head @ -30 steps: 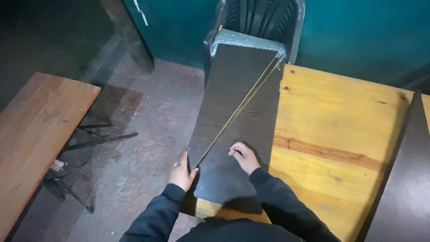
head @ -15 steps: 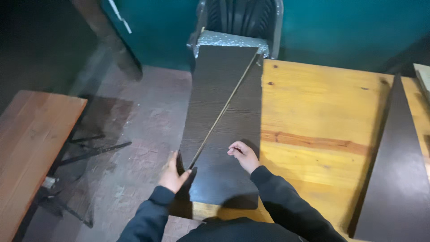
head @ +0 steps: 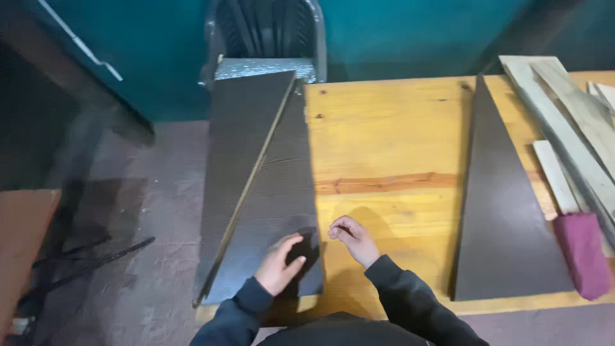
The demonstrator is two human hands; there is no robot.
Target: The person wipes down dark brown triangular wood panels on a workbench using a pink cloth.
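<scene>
- Dark panel: flat laminate board, matt brown-black with a fine woven grain; cut diagonally into two wedge pieces, a pale raw edge showing along the cut; it lies on the left end of the wooden table, its left part overhanging the table's edge.
- Long axis: runs from the table's near edge to its far edge, leaning slightly right; the far end rests against a foil-covered chair seat.
- Left hand: open, palm flat on the panel's near right corner; grips nothing.
- Right hand: fingers loosely curled, empty; over the bare table just right of the panel.
- Table: smooth yellow pine with a reddish streak.
</scene>
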